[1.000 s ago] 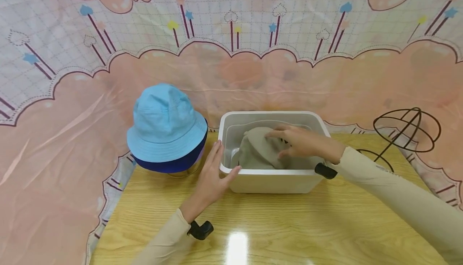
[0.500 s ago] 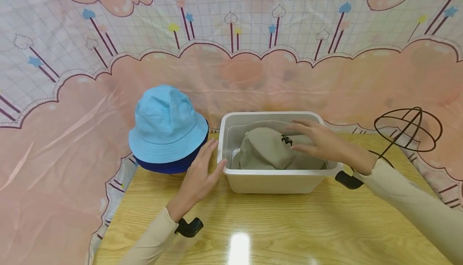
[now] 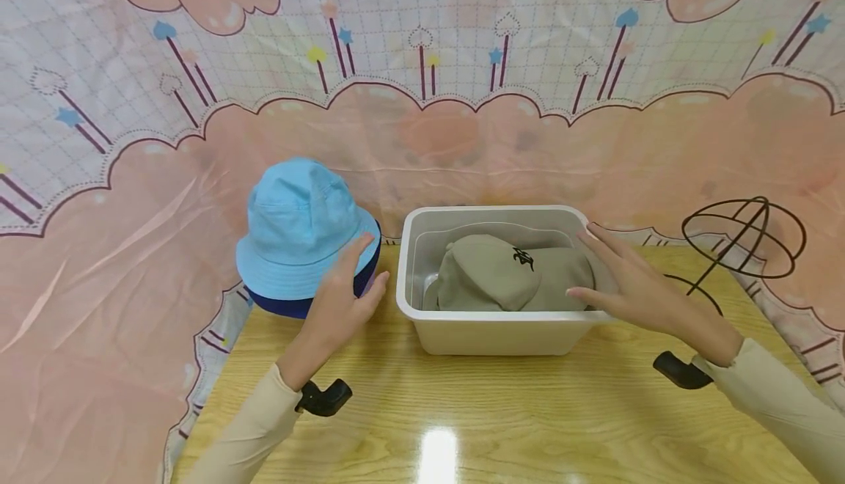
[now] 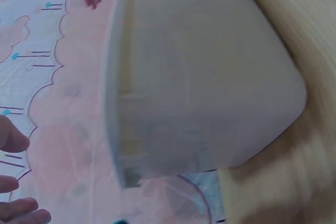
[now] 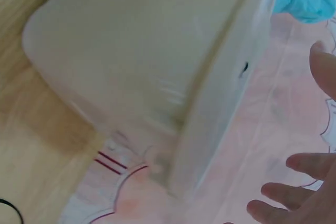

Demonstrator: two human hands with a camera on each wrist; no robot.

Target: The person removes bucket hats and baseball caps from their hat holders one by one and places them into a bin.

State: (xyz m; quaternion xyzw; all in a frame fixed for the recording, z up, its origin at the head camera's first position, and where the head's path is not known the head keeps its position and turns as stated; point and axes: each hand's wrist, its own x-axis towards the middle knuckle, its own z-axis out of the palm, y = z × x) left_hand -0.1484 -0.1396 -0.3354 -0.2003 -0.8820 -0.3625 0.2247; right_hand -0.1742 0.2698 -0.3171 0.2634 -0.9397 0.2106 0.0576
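A khaki baseball cap (image 3: 488, 271) with a dark emblem lies inside a white plastic bin (image 3: 495, 334). Over the bin's right rim my right hand (image 3: 643, 297) is spread, fingers apart and holding nothing. My left hand (image 3: 333, 304) hovers left of the bin, its fingers relaxed; in the head view it overlaps the brim of a light blue bucket hat (image 3: 297, 213). Under that hat shows a dark blue brim (image 3: 280, 306). Both wrist views show the bin's outer side, with the left fingers (image 4: 18, 208) and the right fingers (image 5: 286, 195) at the frame edges.
At the right stands a black wire hat stand (image 3: 716, 257) with a domed top. The wooden table (image 3: 515, 418) stretches in front of the bin. A patterned cloth backdrop (image 3: 455, 139) hangs right behind everything.
My right hand has let go of the cap and moved right, out over the bin's rim. My left hand has left the bin's left rim and shifted left toward the bucket hat.
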